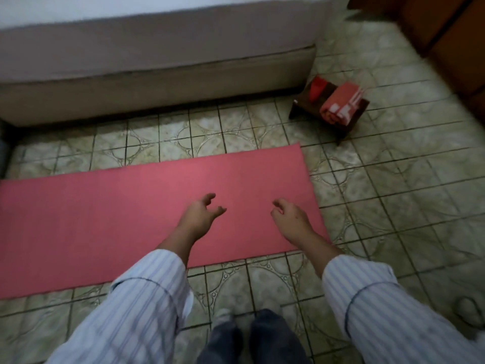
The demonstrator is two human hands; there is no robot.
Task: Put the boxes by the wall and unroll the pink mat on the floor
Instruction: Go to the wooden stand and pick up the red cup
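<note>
Pink mat [147, 214] lies flat on the tiled floor [393, 206], parallel to the bed [157, 82], its end edge visible; unrolling looks finished. Left hand [200, 215] and right hand [290, 219] hover above the mat, each grip loosely spread, holding nothing. Boxes [333, 106] sit beyond the mat's end, at the bed corner.

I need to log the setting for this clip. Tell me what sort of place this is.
Probably a bedroom at home: a bed or mattress base stands against patterned floor tiles, a pink mat lies unrolled beside it, and wooden furniture stands at the far right.
</note>
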